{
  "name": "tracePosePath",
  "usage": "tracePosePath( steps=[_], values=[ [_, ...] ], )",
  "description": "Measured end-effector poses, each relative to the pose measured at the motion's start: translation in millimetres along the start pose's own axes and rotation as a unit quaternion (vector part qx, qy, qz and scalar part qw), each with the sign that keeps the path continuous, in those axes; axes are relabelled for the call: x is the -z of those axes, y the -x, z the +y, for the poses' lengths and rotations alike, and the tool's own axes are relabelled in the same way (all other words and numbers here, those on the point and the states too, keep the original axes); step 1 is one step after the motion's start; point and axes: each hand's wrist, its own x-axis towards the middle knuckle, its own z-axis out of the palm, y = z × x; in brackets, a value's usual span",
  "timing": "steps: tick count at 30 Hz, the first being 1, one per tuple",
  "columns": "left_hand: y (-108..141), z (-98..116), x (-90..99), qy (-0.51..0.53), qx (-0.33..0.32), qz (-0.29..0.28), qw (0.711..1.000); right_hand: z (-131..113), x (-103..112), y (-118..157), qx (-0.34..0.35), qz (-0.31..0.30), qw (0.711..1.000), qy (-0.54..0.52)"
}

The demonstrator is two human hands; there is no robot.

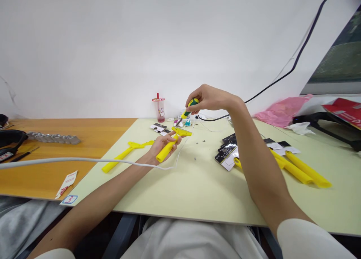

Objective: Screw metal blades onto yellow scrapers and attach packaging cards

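Observation:
My left hand is closed round the handle of a yellow scraper, tilted above the table with its wide head pointing away from me. My right hand grips a screwdriver with a green and yellow handle from above. The screwdriver's shaft slants down to the scraper's head; whether the tip sits in a screw is too small to tell. Another yellow scraper lies on the table left of my left hand. Small metal pieces, perhaps screws or nuts, lie to the right of the held scraper.
Black-and-white packets and several yellow handles lie at the right. A cup with a red straw stands by the wall. A white cable crosses in front of my left forearm. Headphones rest at far left, a pink bag at back right.

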Motion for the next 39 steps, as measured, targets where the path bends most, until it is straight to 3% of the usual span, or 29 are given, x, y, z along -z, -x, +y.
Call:
tracePosePath(
  steps=[39],
  values=[
    [-1.3, -1.3, 1.8, -0.023, -0.006, 0.006, 1.000, 1.7, -3.1, -1.2, -0.015, -0.018, 1.000, 0.000]
  ],
)
